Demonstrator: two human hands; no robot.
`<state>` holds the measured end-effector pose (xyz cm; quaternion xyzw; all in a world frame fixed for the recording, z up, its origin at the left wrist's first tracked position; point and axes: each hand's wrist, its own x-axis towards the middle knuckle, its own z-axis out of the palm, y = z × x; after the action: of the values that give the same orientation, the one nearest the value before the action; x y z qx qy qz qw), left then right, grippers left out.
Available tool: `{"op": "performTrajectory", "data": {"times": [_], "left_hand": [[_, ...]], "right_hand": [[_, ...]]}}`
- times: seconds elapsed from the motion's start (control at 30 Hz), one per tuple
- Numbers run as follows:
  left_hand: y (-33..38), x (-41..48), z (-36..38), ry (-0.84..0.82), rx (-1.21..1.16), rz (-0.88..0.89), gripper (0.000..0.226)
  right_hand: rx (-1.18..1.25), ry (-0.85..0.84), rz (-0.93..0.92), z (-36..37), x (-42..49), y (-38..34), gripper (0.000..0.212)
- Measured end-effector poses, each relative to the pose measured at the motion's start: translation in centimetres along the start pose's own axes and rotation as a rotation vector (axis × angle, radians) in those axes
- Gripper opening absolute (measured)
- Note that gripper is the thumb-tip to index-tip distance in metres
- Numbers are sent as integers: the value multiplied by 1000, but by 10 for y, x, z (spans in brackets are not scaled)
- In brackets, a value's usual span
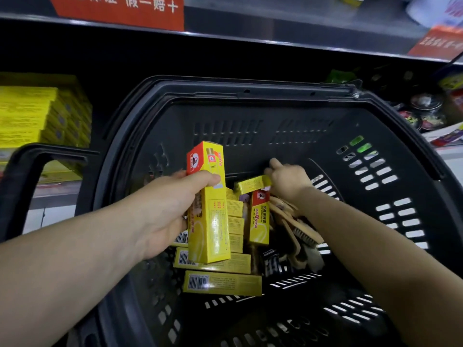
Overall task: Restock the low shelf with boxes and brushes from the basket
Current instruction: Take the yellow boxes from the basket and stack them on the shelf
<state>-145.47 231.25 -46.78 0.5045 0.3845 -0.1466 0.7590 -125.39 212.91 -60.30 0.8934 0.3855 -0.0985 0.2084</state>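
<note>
Two hands: both are seen reaching into the dark plastic basket (390,126) from the near side.
Left hand (165,216): its grip is clenched round a tall yellow box (209,204) with a red top end; the box is held upright, above the boxes lying in the basket.
Right hand (285,179): it is placed deeper in the basket, its fingers curled over the end of a small yellow box (251,185) that is tilted up; the far side of that grasp is hidden by the hand.
Loose boxes (223,283): several more yellow boxes are lying flat on the basket floor, barcodes facing up, stacked roughly one behind another below the held box.
Standing box (259,219): another yellow box with a red top is seen leaning upright just beside the right wrist.
Brushes (304,234): wooden-handled brushes are piled on the right of the boxes, touching them, bristles partly shown.
Low shelf (55,179): it is seen beyond the basket at the left, under a dark upper shelf edge.
Shelved boxes (32,116): a stack of yellow boxes is already set on it at the far left.
Round tins (426,108): dark tins are shown on the shelf at the right, blurred.
Red signs (120,11): they are fixed to the upper shelf edge.
</note>
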Motion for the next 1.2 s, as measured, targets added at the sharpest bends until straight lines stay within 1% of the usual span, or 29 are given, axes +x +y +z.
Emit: {"op": "performTrajectory", "data": {"times": [0.07, 0.13, 0.27, 0.3, 0.37, 0.4, 0.47, 0.53, 0.6, 0.63, 0.67, 0.7, 0.73, 0.77, 0.8, 0.83, 0.87, 0.9, 0.97, 1.0, 1.07, 1.1, 1.13, 1.2], "left_hand": [[0, 0, 0, 25, -2, -25, 28], [1, 0, 0, 56, -22, -37, 28], [4, -5, 2, 64, -23, -33, 31], [5, -7, 3, 55, -27, -25, 31], [6, -10, 5, 14, -32, -7, 33], [6, -11, 6, -12, -30, -4, 34], [7, -13, 8, -54, -31, -1, 37], [7, -14, 7, -81, -31, 12, 40], [7, -15, 5, -118, -5, 30, 45], [6, -15, 4, -127, 12, 37, 48], [5, -14, 2, -121, 32, 38, 48], [4, -12, 1, -100, 56, 35, 46], [3, -10, -1, -72, 77, 32, 42], [2, -8, -2, -45, 89, 31, 38], [2, -7, -3, -24, 91, 31, 35], [1, -5, -4, -9, 91, 35, 33], [1, -4, -4, 1, 95, 41, 31], [0, -2, -4, 8, 105, 49, 31], [0, 1, -5, 13, 121, 61, 32], [-1, 2, -5, 11, 124, 63, 33], [-1, 2, -6, 4, 131, 63, 35], [-1, 2, -6, 2, 133, 63, 36], [0, 2, -6, 3, 134, 66, 37], [0, 2, -6, 12, 127, 73, 38]], "right_hand": [[157, 7, -49, -24, -8, 10, 42], [326, 39, -180, -51, -26, 19, 47], [592, 312, -391, -102, -80, 9, 39], [664, 354, -433, -112, -91, 2, 38], [759, 382, -494, -126, -104, -18, 42], [780, 390, -498, -131, -107, -28, 48], [879, 403, -441, -135, -109, -46, 64], [1105, 367, -361, -135, -109, -57, 74], [1332, 340, -330, -132, -105, -58, 72], [1395, 337, -307, -127, -99, -54, 68], [1411, 318, -246, -118, -91, -48, 63], [1374, 263, -138, -107, -79, -39, 55], [1274, 154, 2, -95, -69, -29, 45], [1107, 0, 131, -80, -59, -19, 34], [916, -169, 208, -66, -51, -12, 28], [759, -314, 237, -50, -46, -9, 27], [686, -417, 236, -35, -45, -10, 26], [696, -469, 238, -22, -46, -15, 26], [894, -513, 273, -2, -49, -28, 27], [970, -508, 285, 6, -50, -36, 26], [1010, -430, 287, 14, -52, -50, 14], [997, -383, 279, 18, -51, -55, 18], [974, -354, 283, 21, -51, -59, 29], [895, -399, 357, 23, -48, -61, 47]]}}
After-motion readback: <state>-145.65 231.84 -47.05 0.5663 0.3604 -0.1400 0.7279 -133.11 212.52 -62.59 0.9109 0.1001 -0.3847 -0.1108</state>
